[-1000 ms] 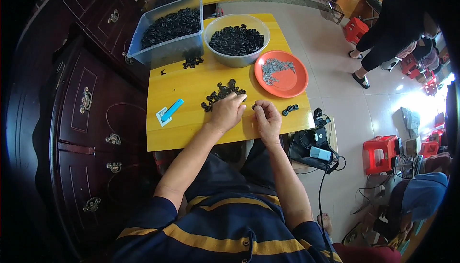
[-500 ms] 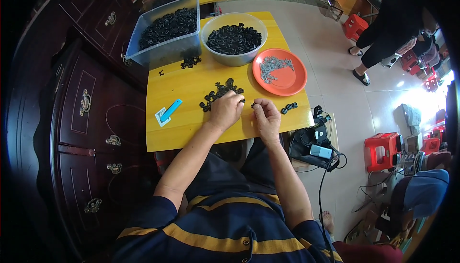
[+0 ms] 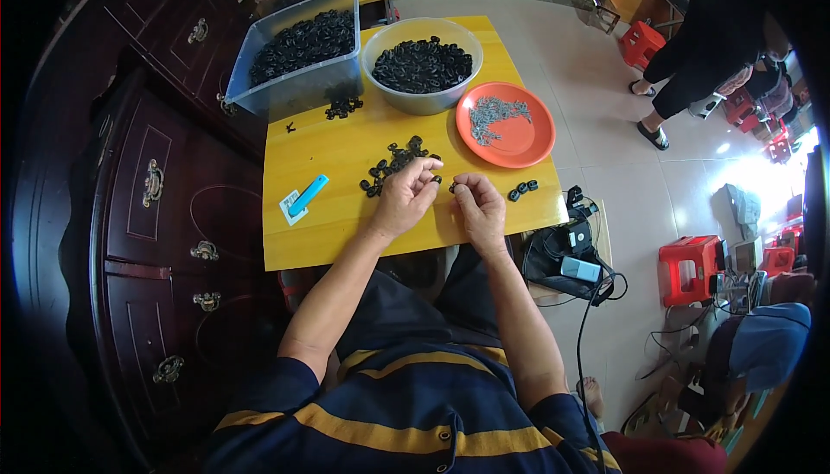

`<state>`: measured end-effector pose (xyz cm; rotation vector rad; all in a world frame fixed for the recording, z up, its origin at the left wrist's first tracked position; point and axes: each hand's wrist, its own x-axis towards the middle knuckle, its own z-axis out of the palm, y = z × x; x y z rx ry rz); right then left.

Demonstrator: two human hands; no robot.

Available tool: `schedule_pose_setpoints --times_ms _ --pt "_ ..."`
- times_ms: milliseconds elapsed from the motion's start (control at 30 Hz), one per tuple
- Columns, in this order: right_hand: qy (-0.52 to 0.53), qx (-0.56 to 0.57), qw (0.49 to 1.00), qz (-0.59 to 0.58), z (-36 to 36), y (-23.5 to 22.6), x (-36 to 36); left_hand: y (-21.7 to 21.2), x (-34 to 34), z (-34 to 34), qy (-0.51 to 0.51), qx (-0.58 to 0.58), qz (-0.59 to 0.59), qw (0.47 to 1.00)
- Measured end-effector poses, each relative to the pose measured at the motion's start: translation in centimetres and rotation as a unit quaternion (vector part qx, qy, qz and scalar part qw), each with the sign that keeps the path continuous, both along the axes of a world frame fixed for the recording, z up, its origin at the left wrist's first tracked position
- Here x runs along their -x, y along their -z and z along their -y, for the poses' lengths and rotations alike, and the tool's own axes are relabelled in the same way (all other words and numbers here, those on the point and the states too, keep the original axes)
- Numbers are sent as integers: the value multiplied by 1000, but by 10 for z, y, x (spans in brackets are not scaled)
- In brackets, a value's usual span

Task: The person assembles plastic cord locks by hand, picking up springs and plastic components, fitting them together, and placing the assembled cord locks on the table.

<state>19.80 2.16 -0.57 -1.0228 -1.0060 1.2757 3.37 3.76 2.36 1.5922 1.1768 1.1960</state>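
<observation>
Over the near part of the yellow table [image 3: 333,232], my left hand [image 3: 405,201] pinches a small black plastic piece [image 3: 437,179] between thumb and fingers. Close on its right, my right hand [image 3: 481,213] is closed in a pinch on another small black piece [image 3: 453,187]. The two hands are apart, fingertips facing each other. A loose pile of black plastic pieces [image 3: 377,171] lies just beyond my left hand, which partly hides it. To the right of my right hand, a short row of black pieces [image 3: 522,190] sits near the table's edge.
An orange plate [image 3: 523,156] with small grey metal parts stands at the right. Behind are a round tub [image 3: 421,106] and a clear bin [image 3: 298,94], both full of black pieces. A blue-handled tool [image 3: 309,196] lies at left. Dark cabinets [image 3: 181,215] flank the table.
My left hand has drawn back slightly and turned, its fingers opening out so the black piece at its fingertips shows. The right hand has barely moved.
</observation>
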Motion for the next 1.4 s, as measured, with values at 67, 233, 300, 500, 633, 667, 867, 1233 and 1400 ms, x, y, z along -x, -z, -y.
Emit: schedule_pose_setpoints --times_ms 67,233,300,500,633,667,867,1233,1400 --pt "-15 -12 1000 14 -2 2 -1 5 3 0 12 -15 9 1000" --pt "-35 0 999 32 -2 -1 -3 8 6 3 49 19 52 997" --pt "-45 5 998 31 -1 -1 -3 10 6 3 47 16 54 997" --pt "-50 -1 997 54 -3 0 -5 1 8 2 56 7 24 998" --pt "-54 0 998 42 -3 3 -4 -4 8 3 61 2 1 998" --pt "-50 -13 998 34 -4 4 -4 -4 8 2 61 1 1 998" --pt "-61 16 997 40 -3 0 -6 -1 8 2 70 -4 1 998" --pt "-117 92 989 -3 -3 -25 -11 -25 11 -5 126 -33 -66 989" --pt "-148 126 980 -50 3 -25 -16 -38 10 -2 155 -51 -111 980"
